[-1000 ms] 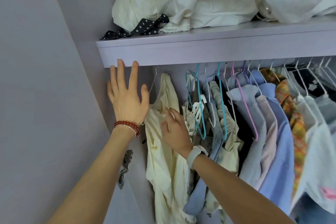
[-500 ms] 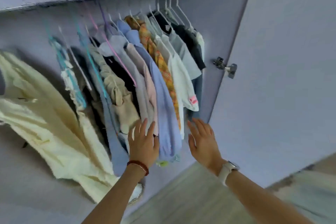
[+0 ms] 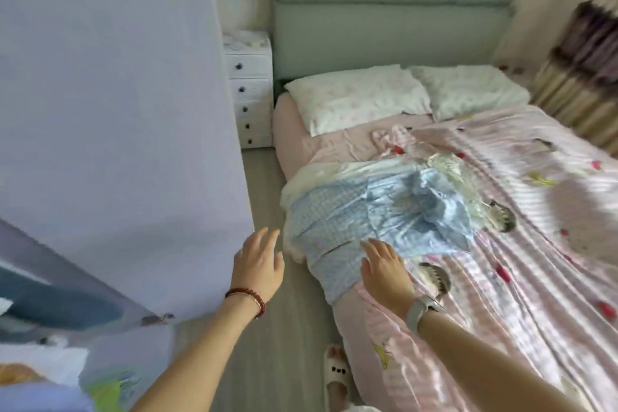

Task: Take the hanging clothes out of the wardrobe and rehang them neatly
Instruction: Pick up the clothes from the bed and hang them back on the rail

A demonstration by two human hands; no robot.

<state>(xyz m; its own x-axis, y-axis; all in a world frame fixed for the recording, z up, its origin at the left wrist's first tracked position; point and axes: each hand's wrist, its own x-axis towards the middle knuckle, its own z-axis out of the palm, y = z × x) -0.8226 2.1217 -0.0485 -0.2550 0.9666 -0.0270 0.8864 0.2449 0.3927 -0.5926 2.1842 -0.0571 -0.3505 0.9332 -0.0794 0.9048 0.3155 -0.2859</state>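
A heap of clothes (image 3: 378, 211), light blue checked fabric over white pieces, lies on the near left part of the bed (image 3: 501, 244). My right hand (image 3: 384, 266) hovers with relaxed fingers over the heap's near edge, holding nothing. My left hand (image 3: 259, 262), with a red bead bracelet, is held out empty over the floor between the wardrobe door (image 3: 117, 110) and the bed. Blurred edges of hanging clothes (image 3: 50, 375) show at the bottom left. The wardrobe rail is out of view.
The open lilac wardrobe door stands on the left. A white drawer unit (image 3: 250, 90) sits beside the grey headboard (image 3: 394, 7). Two pillows (image 3: 361, 97) lie at the bed's head. A narrow strip of floor (image 3: 267, 344) runs beside the bed, with my slippered foot (image 3: 336, 375).
The view has swung from the wardrobe's hanging clothes to the bed. Both hands left the garments on the rail and now reach, empty, toward the heap on the bed.
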